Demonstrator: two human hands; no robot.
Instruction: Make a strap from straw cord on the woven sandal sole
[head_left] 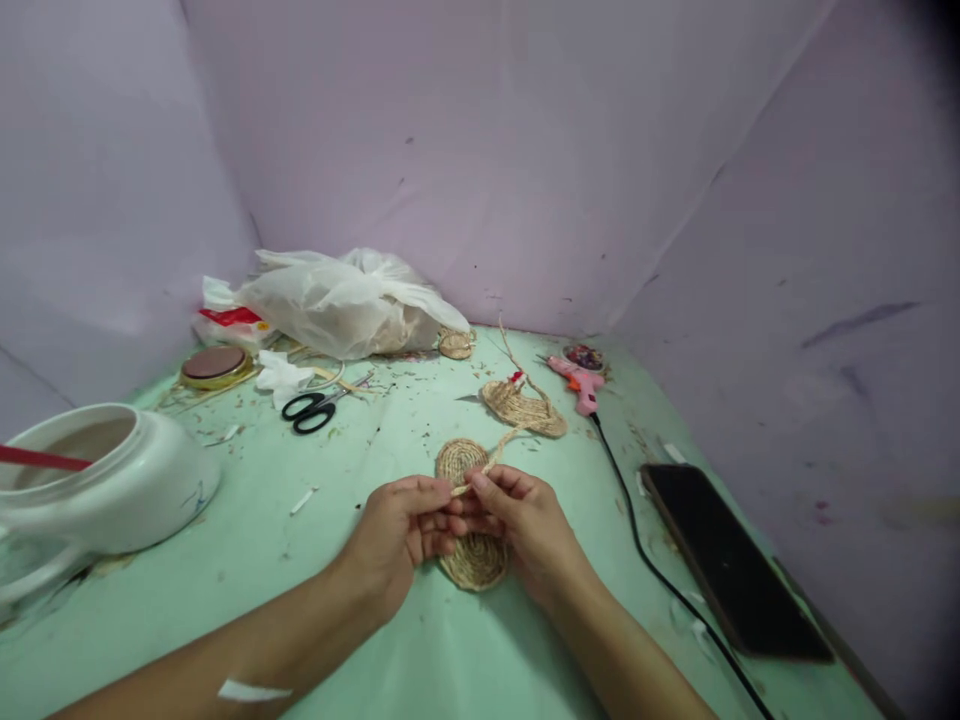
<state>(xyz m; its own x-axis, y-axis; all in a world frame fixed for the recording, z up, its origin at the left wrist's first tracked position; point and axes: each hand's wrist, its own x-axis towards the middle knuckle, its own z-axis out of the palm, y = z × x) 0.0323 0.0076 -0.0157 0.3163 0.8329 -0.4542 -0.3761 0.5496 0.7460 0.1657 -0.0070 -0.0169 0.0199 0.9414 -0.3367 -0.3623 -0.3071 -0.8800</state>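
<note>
The left hand (405,525) and right hand (529,525) pinch a cord (498,450) over a woven sole (475,564). Scissors (313,411) lie on the tabletop (360,650).

Bare left hand (394,540), white strip (253,691) on that forearm (307,628), bare right hand (534,530)

Braided cord (501,449) pale straw; sole (475,563) tan, oval rings; tabletop (450,665) mint green.
</note>
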